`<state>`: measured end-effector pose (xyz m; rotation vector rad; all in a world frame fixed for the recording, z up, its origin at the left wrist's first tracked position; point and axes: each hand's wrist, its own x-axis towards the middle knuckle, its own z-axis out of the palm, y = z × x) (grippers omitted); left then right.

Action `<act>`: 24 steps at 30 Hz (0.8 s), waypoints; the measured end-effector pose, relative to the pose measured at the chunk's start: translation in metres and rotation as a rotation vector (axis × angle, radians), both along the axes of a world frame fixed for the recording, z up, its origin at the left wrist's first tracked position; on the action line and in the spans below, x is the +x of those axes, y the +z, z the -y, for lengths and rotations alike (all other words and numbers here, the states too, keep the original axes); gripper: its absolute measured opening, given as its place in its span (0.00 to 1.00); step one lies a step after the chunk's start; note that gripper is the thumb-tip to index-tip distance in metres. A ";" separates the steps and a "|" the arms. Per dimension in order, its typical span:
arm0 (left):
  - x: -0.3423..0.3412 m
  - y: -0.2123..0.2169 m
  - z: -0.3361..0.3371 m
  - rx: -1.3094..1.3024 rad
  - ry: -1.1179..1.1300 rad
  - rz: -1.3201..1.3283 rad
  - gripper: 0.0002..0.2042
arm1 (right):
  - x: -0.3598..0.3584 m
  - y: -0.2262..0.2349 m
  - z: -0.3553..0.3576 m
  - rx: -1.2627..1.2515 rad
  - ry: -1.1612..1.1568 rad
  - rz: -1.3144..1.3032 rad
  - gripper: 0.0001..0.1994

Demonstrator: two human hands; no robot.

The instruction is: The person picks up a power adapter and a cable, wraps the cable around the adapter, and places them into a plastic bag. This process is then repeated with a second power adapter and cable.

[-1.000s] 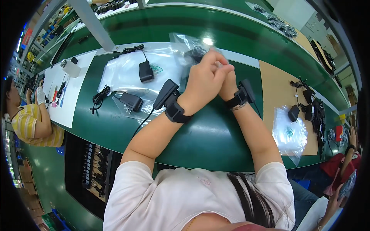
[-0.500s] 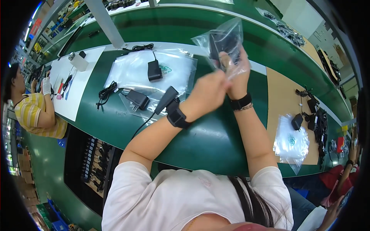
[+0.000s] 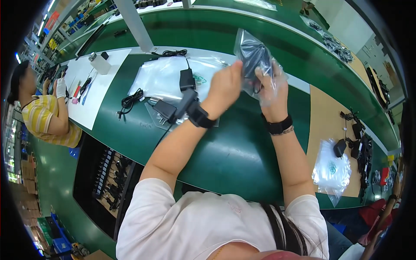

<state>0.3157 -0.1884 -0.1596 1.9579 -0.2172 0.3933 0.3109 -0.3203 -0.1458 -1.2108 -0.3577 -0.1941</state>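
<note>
In front of me, a clear plastic bag (image 3: 252, 54) with a black item inside, apparently a power adapter, is held up over the bench. My right hand (image 3: 273, 89) grips the lower end of it, fingers wrapped around the film. At the bag's left edge, the fingers of my left hand (image 3: 223, 89) are closed and seem to pinch the film. Below the left hand, a black power adapter with prongs (image 3: 165, 110) rests on a clear bag. Another black adapter (image 3: 187, 79) lies on a stack of flat plastic bags (image 3: 156, 80).
Left on the green bench (image 3: 234, 151) is a coiled black cable (image 3: 131, 102); beyond it, a white bottle (image 3: 100, 65) stands on white paper. A co-worker (image 3: 47, 110) sits at far left. To the right, more bags (image 3: 331, 169) and several black adapters (image 3: 357, 147) lie on brown board.
My left hand has drawn away from my right hand, leftward and up to the bag's edge. The bag now stands more upright, its film closer around the black item. The whole view has shifted slightly.
</note>
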 end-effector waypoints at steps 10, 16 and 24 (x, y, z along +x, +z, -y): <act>-0.012 0.022 -0.028 0.200 -0.228 0.001 0.22 | 0.009 0.009 0.006 -0.022 -0.030 -0.001 0.22; 0.002 0.022 -0.025 -0.939 -0.396 -0.331 0.19 | -0.006 0.008 -0.010 -0.357 0.035 0.147 0.27; -0.016 0.009 -0.023 -1.151 -0.430 -0.435 0.11 | 0.029 -0.050 -0.017 -0.853 -0.343 0.622 0.21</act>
